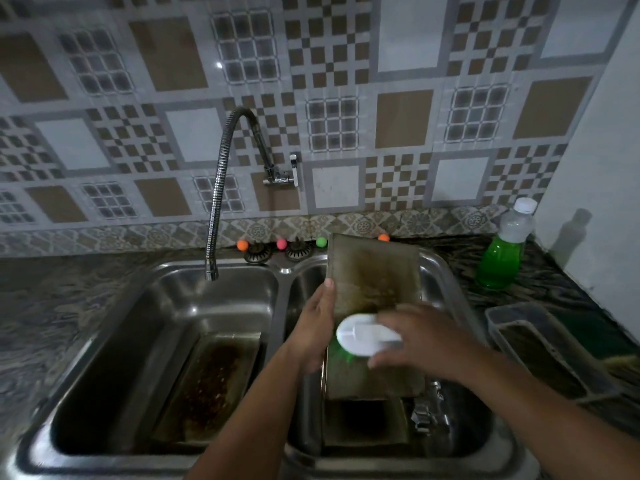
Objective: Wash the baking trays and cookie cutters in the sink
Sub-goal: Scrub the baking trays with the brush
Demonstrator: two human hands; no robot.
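A stained, greasy baking tray (374,271) stands tilted over the right sink basin (446,271). My left hand (313,327) grips its left edge. My right hand (415,341) holds a white scrub brush (360,336) with green bristles against the tray's lower part. A second dirty tray (211,379) lies flat in the left basin (166,306). Another dark tray (363,424) sits at the bottom of the right basin, with metal cookie cutters (427,410) beside it.
A flexible tap (221,188) hangs over the left basin, and no water shows at its spout. A bottle of green dish soap (502,258) stands on the counter at the right. A plastic tub (543,348) holding another tray sits right of the sink. Two strainer plugs (277,252) rest behind the basins.
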